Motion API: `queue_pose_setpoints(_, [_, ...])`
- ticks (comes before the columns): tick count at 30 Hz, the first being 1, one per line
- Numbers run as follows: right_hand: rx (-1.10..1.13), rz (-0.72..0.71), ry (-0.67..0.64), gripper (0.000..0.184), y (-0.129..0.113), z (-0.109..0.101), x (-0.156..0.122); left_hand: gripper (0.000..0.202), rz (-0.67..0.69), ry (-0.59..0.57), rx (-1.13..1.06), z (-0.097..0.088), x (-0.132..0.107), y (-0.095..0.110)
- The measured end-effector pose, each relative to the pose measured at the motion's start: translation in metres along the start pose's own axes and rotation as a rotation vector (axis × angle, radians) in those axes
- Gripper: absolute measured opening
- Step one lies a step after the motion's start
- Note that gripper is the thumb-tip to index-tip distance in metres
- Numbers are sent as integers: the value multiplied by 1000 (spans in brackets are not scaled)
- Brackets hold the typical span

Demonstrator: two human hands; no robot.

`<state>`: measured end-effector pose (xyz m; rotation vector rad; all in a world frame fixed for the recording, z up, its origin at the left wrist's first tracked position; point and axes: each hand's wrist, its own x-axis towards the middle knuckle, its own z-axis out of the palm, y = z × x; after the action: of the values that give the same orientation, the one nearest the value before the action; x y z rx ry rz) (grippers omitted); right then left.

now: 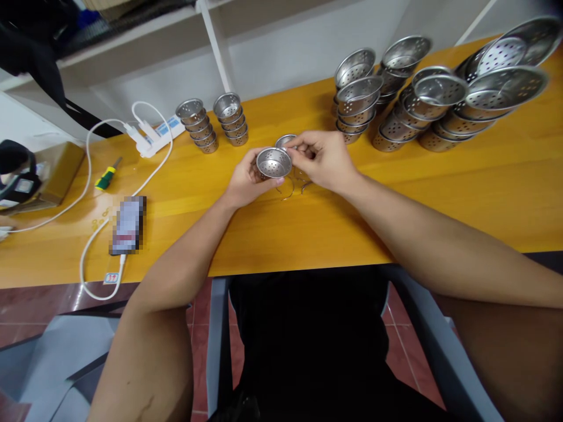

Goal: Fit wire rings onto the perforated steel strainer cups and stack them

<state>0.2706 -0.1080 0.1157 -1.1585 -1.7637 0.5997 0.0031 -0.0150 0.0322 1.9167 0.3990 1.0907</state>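
My left hand [247,179] is wrapped round a small perforated metal cup [273,163], its open mouth turned up towards me. At the cup's right rim, my right hand [323,157] has thumb and forefinger pinched together; what is between them is too small to make out. Just behind, a second metal cup [285,139] shows partly, the rest hidden by the hands and the first cup. Thin curved wires [288,192] lie on the table below the hands.
Two short stacks of small perforated cups [203,130] stand behind on the left. Larger stacks [398,114] fill the back right. A white power strip [160,138], a green-yellow screwdriver [105,177] and a phone [127,225] on a cable are at left on the wooden table [299,240].
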Motion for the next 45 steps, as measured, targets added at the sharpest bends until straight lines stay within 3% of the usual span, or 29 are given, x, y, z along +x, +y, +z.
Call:
queue_pose_setpoints(9, [-101, 34, -9, 40, -2, 4, 1, 95, 7, -17, 73, 8, -2, 11])
queue_pose_setpoints(16, [-47, 76, 11, 42, -7, 16, 1, 120, 51, -9, 263, 20, -4, 17])
queue_pose_setpoints(21, [43, 83, 13, 48, -19, 22, -1, 94, 13, 36, 245, 23, -4, 22])
queue_pose_setpoints(26, [281, 22, -197, 79, -26, 4, 1, 85, -111, 37, 124, 14, -5, 26])
queue_pose_setpoints(30, [410, 34, -346, 83, -19, -7, 3, 89, -166, -16, 60, 10, -4, 27])
queue_pose_setpoints(36, [536, -2, -240, 83, -8, 6, 6, 96, -38, -34, 100, 12, -4, 25])
queue_pose_setpoints(45, [606, -16, -223, 79, -4, 11, 8, 91, -42, 2, 200, 14, -4, 31])
